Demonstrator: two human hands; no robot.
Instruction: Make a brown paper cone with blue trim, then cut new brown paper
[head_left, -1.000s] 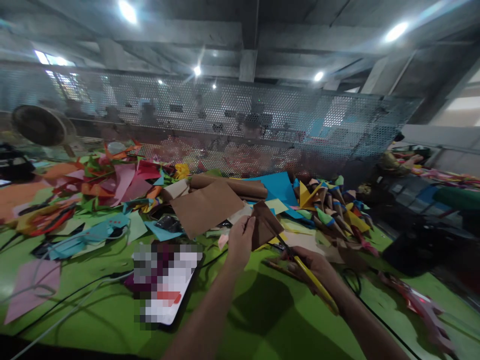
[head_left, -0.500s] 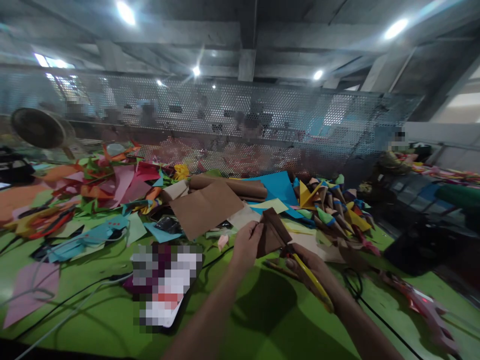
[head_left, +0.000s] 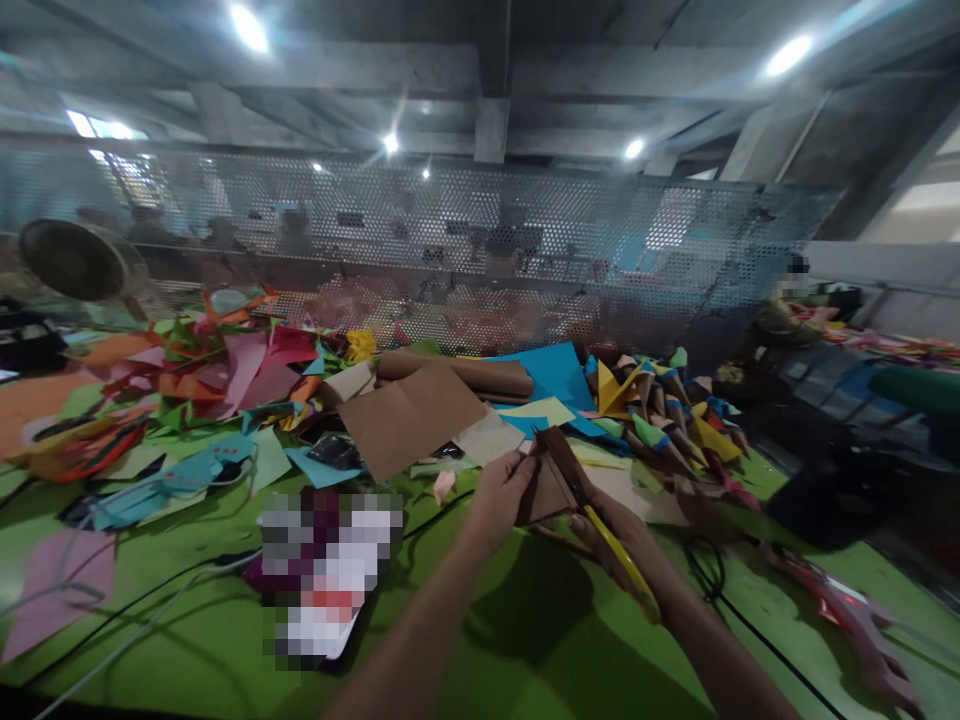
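My left hand pinches the left side of a folded piece of brown paper above the green table. In my right hand is a pair of scissors with yellow handles, fingers wrapped round the grips. The scissors' blades lie along the paper, and a tip shows near its top edge. How far the blades are apart is hard to make out. Just behind the paper are a blue scrap and a pale yellow sheet.
A large brown sheet and a brown roll lie behind my hands. Paper cones pile up at the right. A pink glue gun with cable lies right, a blurred phone left. A person sits far right.
The scissors have advanced up along the brown paper, with a tip now showing near its top edge. The paper has tilted slightly. My left hand keeps its pinch.
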